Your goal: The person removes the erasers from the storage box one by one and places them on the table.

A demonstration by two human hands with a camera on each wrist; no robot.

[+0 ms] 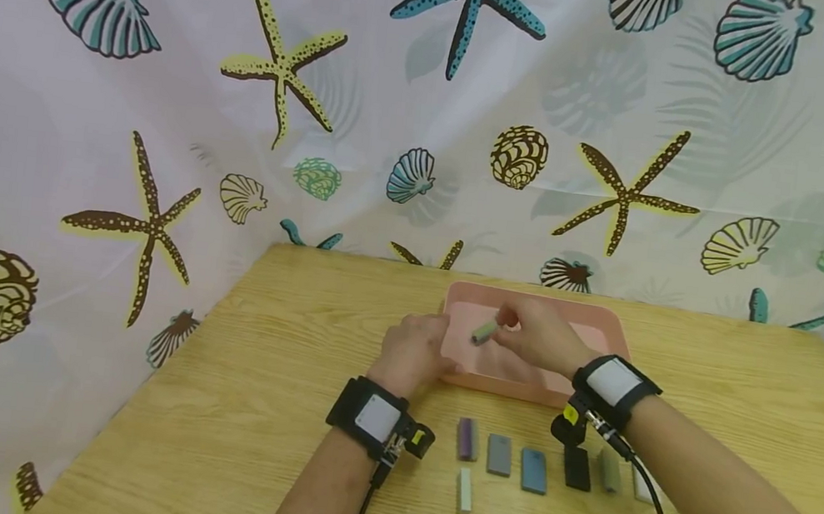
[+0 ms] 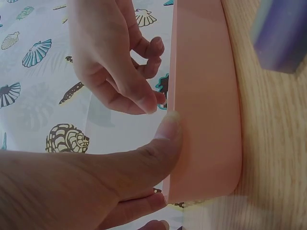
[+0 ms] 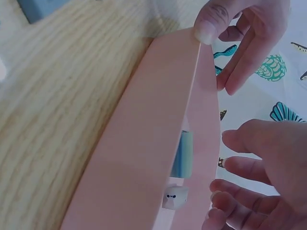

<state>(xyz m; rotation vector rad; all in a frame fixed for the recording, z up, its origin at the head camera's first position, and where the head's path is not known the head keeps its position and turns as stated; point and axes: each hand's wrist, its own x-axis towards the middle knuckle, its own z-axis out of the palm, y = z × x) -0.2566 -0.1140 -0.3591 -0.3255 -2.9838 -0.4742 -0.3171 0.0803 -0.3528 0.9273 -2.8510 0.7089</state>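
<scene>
A shallow pink tray (image 1: 518,392) stands on the wooden table. My left hand (image 1: 413,353) grips its near left corner, the thumb (image 2: 168,136) on the rim and the fingers round the end wall. Over the tray's middle is my right hand (image 1: 535,334), its fingers loosely bent and, in the right wrist view, holding nothing. A small green-and-blue block (image 3: 184,154) stands inside the tray, close to the right fingertips but apart from them in that view. Beside it sits a white block (image 3: 175,197) with a small black face mark; the right hand hides it in the head view.
In front of the tray lie a purple-and-grey block (image 1: 466,439), a grey one (image 1: 499,455), a blue one (image 1: 533,471), a black one (image 1: 577,468), a greenish one (image 1: 609,469) and a partly covered white one (image 1: 644,485). Nearer is a pale block (image 1: 464,492). A patterned curtain (image 1: 366,118) hangs behind.
</scene>
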